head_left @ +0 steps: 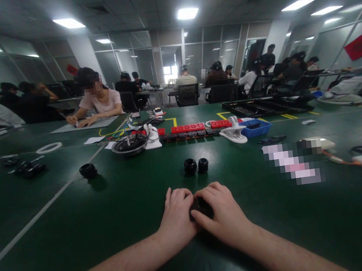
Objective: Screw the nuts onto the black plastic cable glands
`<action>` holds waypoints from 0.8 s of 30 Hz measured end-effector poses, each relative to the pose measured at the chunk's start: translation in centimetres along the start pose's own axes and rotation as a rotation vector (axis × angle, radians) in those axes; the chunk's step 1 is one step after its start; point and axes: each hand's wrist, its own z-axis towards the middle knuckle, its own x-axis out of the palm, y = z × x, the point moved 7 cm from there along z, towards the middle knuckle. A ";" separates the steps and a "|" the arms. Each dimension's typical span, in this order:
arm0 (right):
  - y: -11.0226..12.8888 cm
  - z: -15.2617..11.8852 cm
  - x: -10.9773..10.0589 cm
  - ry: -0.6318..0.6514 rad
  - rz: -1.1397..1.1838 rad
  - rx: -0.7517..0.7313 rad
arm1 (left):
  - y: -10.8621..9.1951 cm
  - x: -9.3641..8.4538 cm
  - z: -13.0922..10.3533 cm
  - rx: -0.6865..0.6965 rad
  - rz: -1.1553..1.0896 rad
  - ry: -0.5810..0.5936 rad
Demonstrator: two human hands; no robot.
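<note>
Close in front of me, a black rounded part (pixel 201 207) sits between my two hands at the table surface; its exact kind is hidden by the fingers. My left hand (pixel 178 216) curls around its left side. From the right, my right hand (pixel 226 214) grips it with the thumb across the near face and the fingers over the top. Just beyond my fingertips stand two black, ribbed, wheel-like pieces, a larger one (pixel 190 166) and a smaller one (pixel 202 165). Another black wheel-like piece (pixel 88 171) stands farther left.
Across the green table (pixel 135 195) lie a red row of square blocks (pixel 188 128), a round dish of cables (pixel 129 146), white clamp stands (pixel 234 133) and a blue bin (pixel 256 128). Black parts (pixel 30 168) lie left, cabled devices right. A person (pixel 99 99) works opposite.
</note>
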 end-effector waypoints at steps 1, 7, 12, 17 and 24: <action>0.1 0.0 0.0 0.002 -0.003 -0.008 | 0.0 0.0 0.0 -0.003 -0.003 0.003; 0.7 -0.2 0.2 0.023 -0.020 -0.065 | 0.4 0.4 0.2 -0.023 -0.042 0.040; 1.4 -0.6 0.4 0.028 -0.035 -0.126 | 0.4 0.4 0.2 -0.021 -0.054 0.043; 1.5 -1.0 0.4 0.027 -0.065 -0.143 | 0.7 0.2 0.3 -0.037 -0.046 0.051; 1.2 -1.5 0.6 0.087 -0.085 -0.127 | 1.6 0.0 0.6 -0.070 -0.034 0.023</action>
